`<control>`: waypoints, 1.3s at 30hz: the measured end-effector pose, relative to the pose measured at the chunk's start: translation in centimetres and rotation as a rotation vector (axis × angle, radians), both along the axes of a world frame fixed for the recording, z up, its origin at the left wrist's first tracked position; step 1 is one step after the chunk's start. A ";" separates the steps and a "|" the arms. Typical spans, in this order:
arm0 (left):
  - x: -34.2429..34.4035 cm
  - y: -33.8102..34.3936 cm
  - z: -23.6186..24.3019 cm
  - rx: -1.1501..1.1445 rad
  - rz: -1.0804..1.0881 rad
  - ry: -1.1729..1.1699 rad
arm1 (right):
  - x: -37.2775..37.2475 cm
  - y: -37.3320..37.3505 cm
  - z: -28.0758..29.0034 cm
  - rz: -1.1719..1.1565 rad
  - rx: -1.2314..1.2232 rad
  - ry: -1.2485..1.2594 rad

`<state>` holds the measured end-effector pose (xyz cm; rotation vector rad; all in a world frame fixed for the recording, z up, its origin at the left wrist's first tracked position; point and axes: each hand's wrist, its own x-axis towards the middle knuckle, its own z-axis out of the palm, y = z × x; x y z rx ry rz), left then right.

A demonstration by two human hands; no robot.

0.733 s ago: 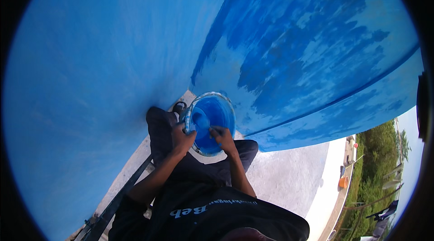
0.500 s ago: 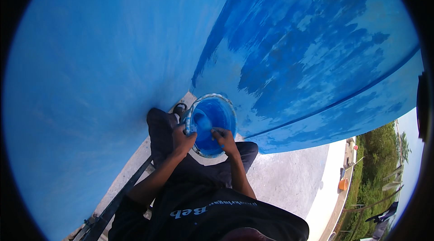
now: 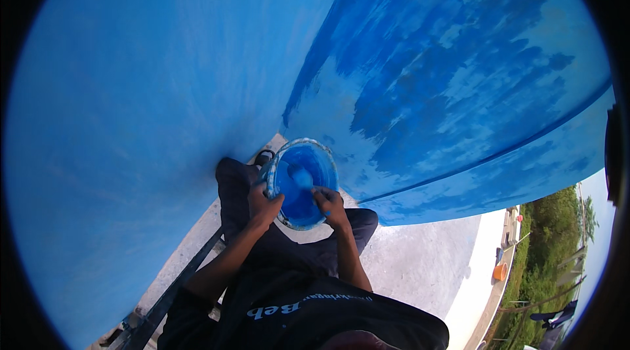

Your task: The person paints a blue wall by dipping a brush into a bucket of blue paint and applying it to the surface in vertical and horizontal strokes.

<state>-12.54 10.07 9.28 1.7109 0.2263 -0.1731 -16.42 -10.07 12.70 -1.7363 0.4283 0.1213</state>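
Between my knees stands a round bucket [image 3: 270, 176] with a paint-smeared whitish rim and blue paint [image 3: 293, 207] inside. My left hand [image 3: 264, 204] is closed on the bucket's left rim. Over the near right side of the opening, my right hand [image 3: 330, 206] grips what looks like a paintbrush [image 3: 301, 177], its rounded end coated blue and lying inside the bucket. Its handle is mostly hidden by my fingers. Beyond the bucket, a light blue wall [image 3: 433, 101] carries uneven darker blue strokes.
Another light blue wall [image 3: 131, 114] rises close on my left and meets the streaked one in a corner. A dark bar [image 3: 174, 291] runs beside my left arm. Pale concrete floor [image 3: 420, 258] spreads to the right, with an orange pot [image 3: 501, 272] by the far ledge.
The blue-coated brush end has moved to the right inside the bucket. The bucket has shifted slightly left in view, and both hands keep their holds.
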 end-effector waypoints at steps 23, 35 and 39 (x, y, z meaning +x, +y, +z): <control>0.0 0.5 3.1 -0.007 0.064 0.103 | 5.4 -1.7 0.1 -0.039 0.074 -0.062; 0.6 0.7 2.6 -0.068 0.179 0.190 | 12.2 -5.7 -2.3 -0.357 0.109 -0.339; 0.8 0.7 3.5 -0.082 0.180 0.198 | 16.4 -6.0 -2.8 -0.454 0.012 -0.481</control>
